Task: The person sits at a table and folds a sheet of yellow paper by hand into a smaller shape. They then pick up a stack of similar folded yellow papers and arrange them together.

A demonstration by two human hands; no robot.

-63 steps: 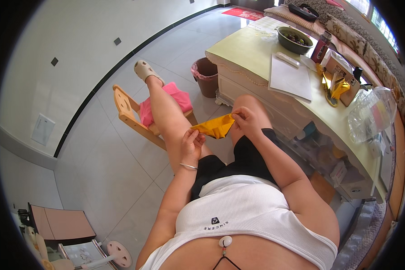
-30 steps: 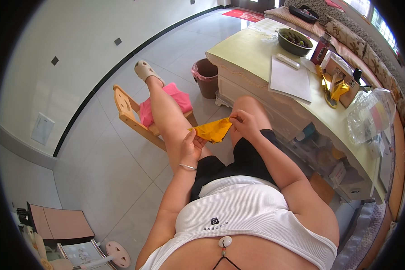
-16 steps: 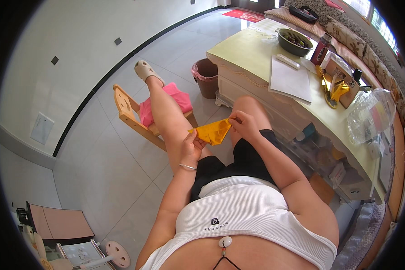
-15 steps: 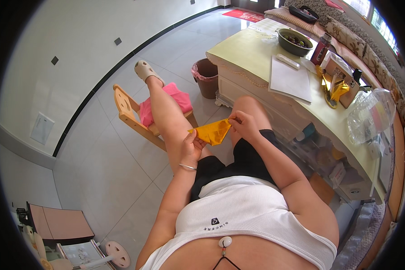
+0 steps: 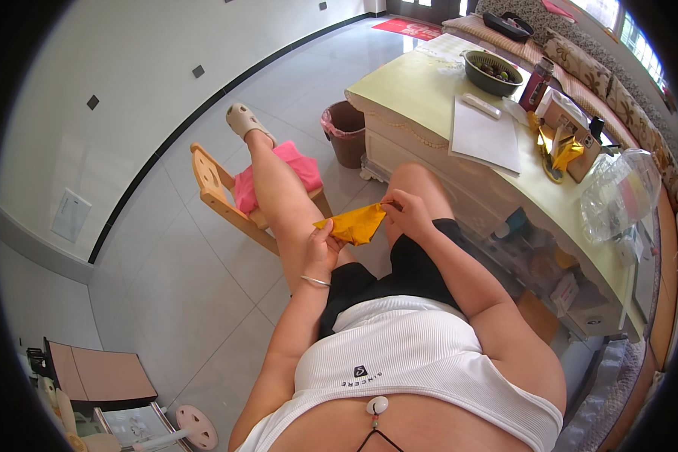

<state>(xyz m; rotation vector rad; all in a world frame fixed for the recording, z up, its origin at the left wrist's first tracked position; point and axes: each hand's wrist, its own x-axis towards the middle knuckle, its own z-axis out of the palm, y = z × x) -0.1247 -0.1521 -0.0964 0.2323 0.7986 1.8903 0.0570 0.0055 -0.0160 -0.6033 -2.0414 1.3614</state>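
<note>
A piece of shiny gold foil paper [image 5: 358, 224], folded into a pointed shape, is stretched between my two hands above my lap. My left hand [image 5: 324, 245] pinches its left end, thumb on top and fingers beneath. At its upper right corner my right hand [image 5: 407, 213] grips the edge between thumb and fingertips. More gold foil [image 5: 567, 153] lies on the table to the right, beside yellow-handled scissors [image 5: 551, 169].
The cream table [image 5: 407, 83] at the right holds a green basket [image 5: 493, 71] of fruit, a white sheet [image 5: 486, 135], a dark red bottle [image 5: 536, 84] and clear plastic [image 5: 621, 194]. A brown bin [image 5: 345, 135] stands beside it. My leg rests over a wooden chair [image 5: 230, 200] with pink cloth [image 5: 297, 162].
The foil has tilted slightly and its lower edge looks more creased. My right hand has shifted slightly left; both hands keep hold of it.
</note>
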